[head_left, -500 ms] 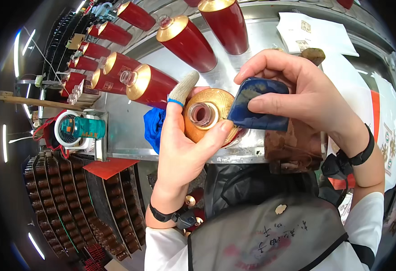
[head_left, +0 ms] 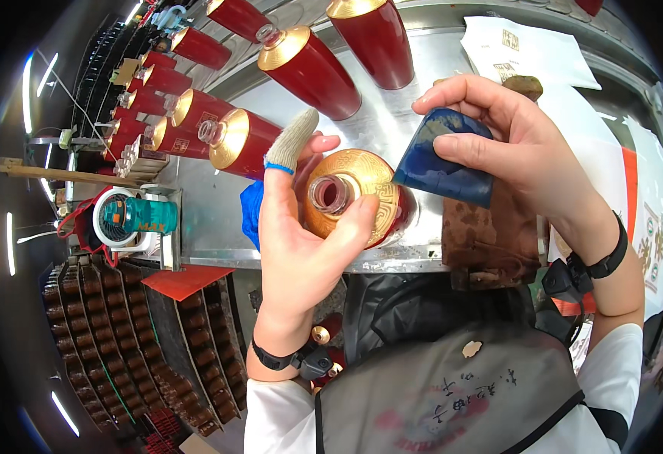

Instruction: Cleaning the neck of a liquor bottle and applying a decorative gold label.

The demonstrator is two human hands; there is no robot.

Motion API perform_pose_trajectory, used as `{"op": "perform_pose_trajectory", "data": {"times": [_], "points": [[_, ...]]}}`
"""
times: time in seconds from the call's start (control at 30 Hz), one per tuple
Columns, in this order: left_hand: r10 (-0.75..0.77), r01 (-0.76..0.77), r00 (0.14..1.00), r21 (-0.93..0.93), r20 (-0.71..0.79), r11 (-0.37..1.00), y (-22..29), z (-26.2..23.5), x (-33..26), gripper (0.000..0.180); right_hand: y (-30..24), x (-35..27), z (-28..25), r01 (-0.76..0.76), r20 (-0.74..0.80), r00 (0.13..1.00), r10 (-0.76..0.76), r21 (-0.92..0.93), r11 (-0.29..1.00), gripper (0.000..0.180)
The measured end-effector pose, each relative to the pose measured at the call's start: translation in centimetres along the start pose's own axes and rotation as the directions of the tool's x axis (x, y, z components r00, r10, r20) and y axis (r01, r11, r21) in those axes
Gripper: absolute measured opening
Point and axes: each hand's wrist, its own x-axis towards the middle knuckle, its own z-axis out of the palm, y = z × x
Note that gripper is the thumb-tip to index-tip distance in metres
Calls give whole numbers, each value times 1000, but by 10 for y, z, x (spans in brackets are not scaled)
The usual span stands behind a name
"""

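Observation:
My left hand point(head_left: 301, 242) is closed around a dark red bottle point(head_left: 405, 208) with a gold, patterned shoulder and an uncapped clear glass neck. The thumb presses on the gold shoulder, and one finger wears a knitted finger cot point(head_left: 294, 140) with a blue edge. The bottle leans with its mouth turned up toward me. Pinched between thumb and fingers, a thin blue scraper-like sheet point(head_left: 443, 170) is in my right hand point(head_left: 509, 147). Its left corner lies close to the bottle's shoulder; whether they touch, I cannot tell.
Several red and gold bottles point(head_left: 312, 72) stand across the metal table point(head_left: 210, 234) beyond my hands. A brown cloth point(head_left: 490, 238) lies at the front edge, with white printed sheets point(head_left: 528, 49) to the right. Blue crumpled material point(head_left: 250, 212) and a small fan point(head_left: 116, 219) are left.
The blue sheet has drawn back right from the bottle's shoulder and tilted. My left hand has turned the bottle slightly and moved left. Some bottles at the far left have shifted.

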Motion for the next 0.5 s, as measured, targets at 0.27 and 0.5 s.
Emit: {"op": "perform_pose_trajectory", "data": {"times": [0.27, 0.5], "points": [[10, -9, 998, 28, -67, 1000, 2, 2, -4, 74, 3, -4, -3, -11, 1, 1000, 11, 18, 1000, 30], [88, -93, 995, 115, 44, 989, -1, 8, -9, 81, 9, -8, -4, -36, -12, 999, 37, 74, 997, 25]]}}
